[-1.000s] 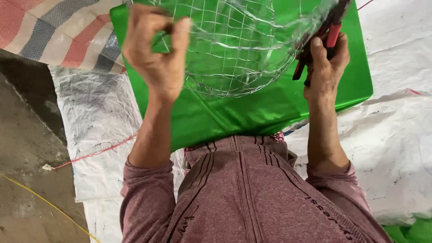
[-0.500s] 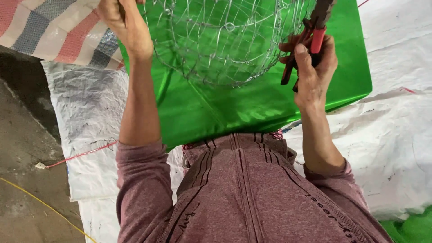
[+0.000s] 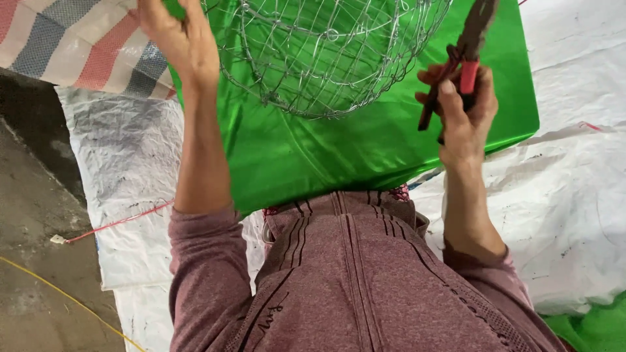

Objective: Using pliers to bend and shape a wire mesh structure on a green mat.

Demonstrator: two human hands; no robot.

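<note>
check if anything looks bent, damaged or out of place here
Nothing clearly stands out. The wire mesh basket keeps a rounded shape over the green sheet, the left hand grips its rim, and the right hand holds red-handled pliers.

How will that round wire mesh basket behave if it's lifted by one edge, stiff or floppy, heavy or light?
The wire mesh basket is open grid with thin strands, so probably light for its size. Its rounded form holds shape over the green sheet, suggesting fair stiffness, though thin wire may flex. The left hand is at its edge; cut ends could snag.
</note>
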